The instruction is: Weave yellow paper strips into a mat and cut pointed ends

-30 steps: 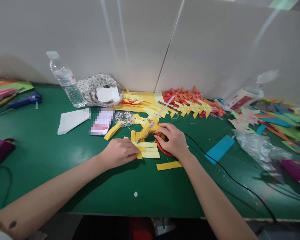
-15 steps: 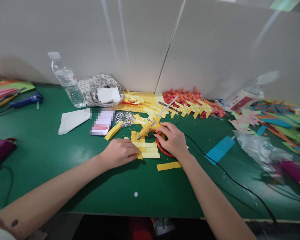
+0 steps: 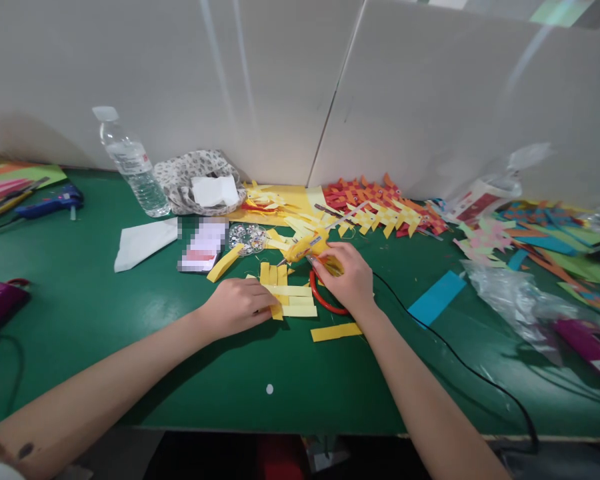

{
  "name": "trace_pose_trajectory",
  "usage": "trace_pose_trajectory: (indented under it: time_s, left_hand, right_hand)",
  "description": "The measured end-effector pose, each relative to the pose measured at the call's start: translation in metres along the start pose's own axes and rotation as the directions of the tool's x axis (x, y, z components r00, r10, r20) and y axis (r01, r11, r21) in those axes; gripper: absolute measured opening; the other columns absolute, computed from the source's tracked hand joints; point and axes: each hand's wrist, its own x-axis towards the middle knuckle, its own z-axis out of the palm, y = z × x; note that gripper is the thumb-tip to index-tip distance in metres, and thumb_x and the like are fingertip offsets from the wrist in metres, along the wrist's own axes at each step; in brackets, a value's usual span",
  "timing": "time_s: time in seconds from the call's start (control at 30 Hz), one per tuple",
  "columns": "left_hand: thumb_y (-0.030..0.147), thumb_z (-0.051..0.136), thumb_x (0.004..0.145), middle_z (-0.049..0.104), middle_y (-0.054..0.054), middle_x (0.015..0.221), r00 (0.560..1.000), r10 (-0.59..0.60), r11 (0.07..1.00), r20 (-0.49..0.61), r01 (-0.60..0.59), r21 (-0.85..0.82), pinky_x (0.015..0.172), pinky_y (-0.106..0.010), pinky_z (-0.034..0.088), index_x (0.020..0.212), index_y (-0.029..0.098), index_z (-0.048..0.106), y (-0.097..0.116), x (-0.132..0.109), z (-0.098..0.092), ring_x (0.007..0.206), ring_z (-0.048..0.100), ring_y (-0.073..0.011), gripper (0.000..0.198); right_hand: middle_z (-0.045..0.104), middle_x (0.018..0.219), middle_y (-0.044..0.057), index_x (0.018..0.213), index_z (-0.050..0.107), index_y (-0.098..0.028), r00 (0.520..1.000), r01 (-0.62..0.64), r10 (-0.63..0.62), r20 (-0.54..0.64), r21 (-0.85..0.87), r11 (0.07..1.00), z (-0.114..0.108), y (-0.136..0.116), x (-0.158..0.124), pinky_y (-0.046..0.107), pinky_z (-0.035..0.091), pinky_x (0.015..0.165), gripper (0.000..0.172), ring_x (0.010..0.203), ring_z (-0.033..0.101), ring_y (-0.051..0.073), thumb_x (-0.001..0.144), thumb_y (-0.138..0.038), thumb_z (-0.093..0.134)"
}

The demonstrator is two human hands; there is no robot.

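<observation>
My right hand [image 3: 349, 279] is wrapped around a yellow glue gun [image 3: 307, 245] with a clear glue stick poking out of its back end. The nozzle points left and down, just above the top ends of some woven paper strips [image 3: 295, 300] in yellow and pale cream. Closed fingers of my left hand [image 3: 240, 305] press the left side of that weave onto the table, hiding part of it. Beneath my right hand lies a red ring-shaped handle [image 3: 325, 299]. A loose yellow strip [image 3: 336, 331] rests near my right wrist.
Behind the hands are a phone [image 3: 203, 245], a bag of small googly eyes [image 3: 249, 239], a water bottle [image 3: 133, 163] and finished woven paper fish [image 3: 380, 217]. The glue gun's black cord [image 3: 460, 353] crosses the right side, near blue paper [image 3: 437, 298] and plastic wrap [image 3: 510, 300].
The glue gun's nozzle has lifted slightly up and away from the woven strips, and the gun lies flatter. My left hand stays on the weave.
</observation>
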Motion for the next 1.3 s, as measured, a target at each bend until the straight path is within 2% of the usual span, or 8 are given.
trace_pose_trajectory:
  time_s: [0.17,0.27,0.37,0.53,0.63,0.87,1.07,1.3]
  left_hand:
    - [0.034,0.053,0.086,0.069,-0.005,0.095,0.998,-0.067,0.997,-0.023,0.068,0.047,0.065,-0.027,0.049,0.103,0.019,0.058,0.002,0.001,-0.002,0.085,0.064,-0.0184,0.023]
    - [0.043,0.054,0.083,0.067,-0.002,0.077,0.987,-0.155,0.985,-0.033,0.157,0.066,0.056,-0.027,0.046,0.104,0.017,0.052,0.004,0.001,-0.001,0.071,0.064,-0.0175,0.033]
    - [0.041,0.056,0.082,0.065,0.003,0.07,0.975,-0.218,0.976,-0.036,0.218,-0.007,0.054,-0.025,0.046,0.105,0.019,0.047,0.006,0.0,0.002,0.064,0.065,-0.0152,0.033]
    - [0.037,0.059,0.08,0.07,0.0,0.084,0.969,-0.239,0.971,-0.069,0.236,-0.045,0.059,-0.026,0.049,0.09,0.021,0.046,0.008,0.0,0.003,0.072,0.068,-0.017,0.023]
    - [0.037,0.061,0.078,0.071,0.0,0.083,0.971,-0.232,0.973,-0.052,0.231,-0.019,0.059,-0.027,0.05,0.088,0.021,0.046,0.008,0.001,0.001,0.072,0.068,-0.0179,0.024]
    - [0.041,0.058,0.08,0.071,-0.002,0.089,0.972,-0.236,0.972,0.012,0.236,-0.017,0.062,-0.029,0.051,0.085,0.021,0.044,0.005,0.002,-0.001,0.081,0.068,-0.019,0.024]
    - [0.042,0.058,0.08,0.071,-0.003,0.087,0.969,-0.246,0.969,0.017,0.247,-0.025,0.063,-0.03,0.052,0.082,0.021,0.043,0.004,0.002,0.0,0.08,0.068,-0.0199,0.025]
    - [0.044,0.059,0.078,0.071,-0.002,0.082,0.964,-0.265,0.963,0.011,0.265,-0.041,0.062,-0.031,0.052,0.083,0.021,0.045,0.004,0.003,0.0,0.077,0.068,-0.0208,0.027]
  right_hand:
    - [0.065,0.092,0.007,0.076,0.059,-0.022,0.993,-0.121,0.121,-0.015,0.022,0.992,-0.001,0.004,0.002,0.036,0.05,0.077,0.008,0.093,0.061,0.024,0.074,-0.029,0.062]
    - [0.064,0.089,0.006,0.074,0.058,-0.022,0.981,-0.191,0.192,-0.043,0.019,0.981,-0.002,0.007,0.002,0.036,0.05,0.074,0.008,0.087,0.062,0.023,0.073,-0.029,0.062]
    - [0.064,0.085,0.006,0.074,0.058,-0.022,0.959,-0.277,0.278,-0.061,0.032,0.96,-0.002,0.013,0.002,0.036,0.048,0.07,0.011,0.08,0.061,0.023,0.071,-0.032,0.062]
    - [0.065,0.079,0.004,0.07,0.059,-0.022,0.896,-0.441,0.442,-0.035,0.039,0.897,-0.002,0.021,0.002,0.033,0.045,0.062,0.014,0.073,0.06,0.022,0.065,-0.033,0.064]
    - [0.065,0.078,0.003,0.069,0.059,-0.022,0.885,-0.465,0.465,-0.012,-0.01,0.885,-0.002,0.023,0.001,0.031,0.043,0.058,0.013,0.071,0.06,0.022,0.064,-0.033,0.064]
    - [0.062,0.076,0.003,0.069,0.057,-0.023,0.947,-0.321,0.319,-0.037,-0.114,0.94,0.0,0.027,-0.001,0.03,0.041,0.054,0.01,0.068,0.058,0.021,0.067,-0.032,0.058]
    - [0.066,0.092,0.006,0.079,0.054,-0.022,0.996,-0.077,0.071,-0.05,-0.154,0.985,-0.009,0.005,0.004,0.041,0.042,0.08,0.008,0.089,0.059,0.026,0.072,-0.021,0.056]
    - [0.066,0.086,0.003,0.08,0.053,-0.023,0.984,0.171,-0.17,0.058,-0.009,0.985,-0.006,-0.022,0.005,0.041,0.04,0.088,0.015,0.087,0.059,0.022,0.073,-0.011,0.049]
